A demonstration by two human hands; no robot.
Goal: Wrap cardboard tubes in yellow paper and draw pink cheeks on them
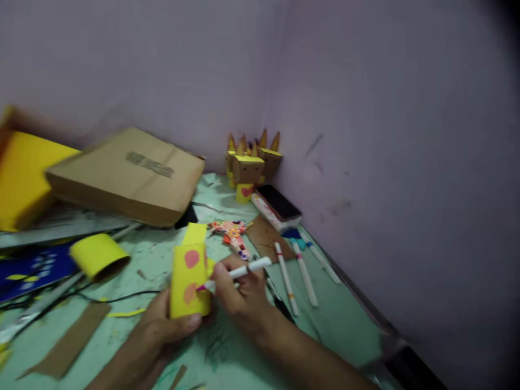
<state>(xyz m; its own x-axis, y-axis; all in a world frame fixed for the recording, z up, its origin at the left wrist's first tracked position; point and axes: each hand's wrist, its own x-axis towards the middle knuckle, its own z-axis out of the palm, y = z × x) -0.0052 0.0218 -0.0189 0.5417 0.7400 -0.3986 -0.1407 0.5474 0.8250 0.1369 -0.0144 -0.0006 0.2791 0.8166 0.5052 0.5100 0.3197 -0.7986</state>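
My left hand (164,327) is closed around the lower end of a yellow paper-covered tube (177,279), its thumb lying across the bottom. Two round spots, one pink and one orange-pink, mark the front of the tube, and a yellow flap stands up from its top. In my right hand (244,298) is a white felt-tip marker (238,272) with a magenta tip. That tip touches or nearly touches the lower spot. Just beyond my right hand lies a colourful patterned cutout (235,234).
Brown cardboard box (125,173) at the back left; yellow cylinder (98,255) in front of it. Cardboard figures (248,170) with pointed tops stand in the corner near a phone (278,201). Capped markers (286,279) lie at right by the wall. Cardboard strip (73,341) at front left.
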